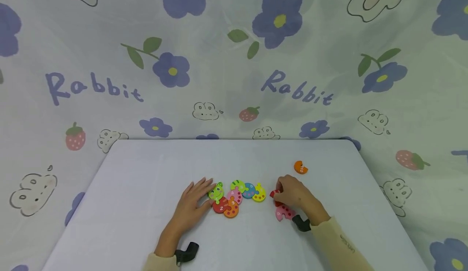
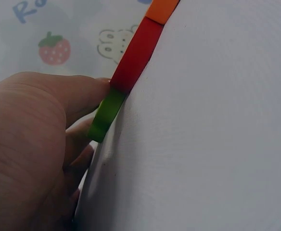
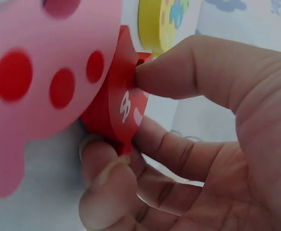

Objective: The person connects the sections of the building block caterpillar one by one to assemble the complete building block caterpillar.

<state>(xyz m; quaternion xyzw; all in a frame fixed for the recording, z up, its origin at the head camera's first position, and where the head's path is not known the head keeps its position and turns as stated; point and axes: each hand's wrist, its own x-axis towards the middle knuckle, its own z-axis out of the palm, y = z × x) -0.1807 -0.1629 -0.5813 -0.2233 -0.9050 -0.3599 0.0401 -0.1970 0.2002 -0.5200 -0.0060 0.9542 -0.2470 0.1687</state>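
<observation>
A curved chain of flat caterpillar puzzle pieces lies on the white table. It runs from the green face piece (image 1: 216, 190) through red (image 1: 219, 207), orange (image 1: 231, 210), pink (image 1: 235, 196), green (image 1: 237, 185) and blue (image 1: 249, 191) to yellow (image 1: 260, 194). Beside the face piece, my left hand (image 1: 190, 208) rests with fingers extended, its thumb near the red piece and touching the chain's edge in the left wrist view. Right of the chain, my right hand (image 1: 293, 191) pinches a red puzzle piece (image 3: 123, 103), marked with what looks like an 8, between thumb and fingers.
A loose pink spotted piece (image 1: 284, 213) lies just below the right hand, close against the red one in the right wrist view. Farther back is an orange piece (image 1: 300, 167) marked 10. A patterned cloth (image 1: 219, 68) hangs behind the table's far edge.
</observation>
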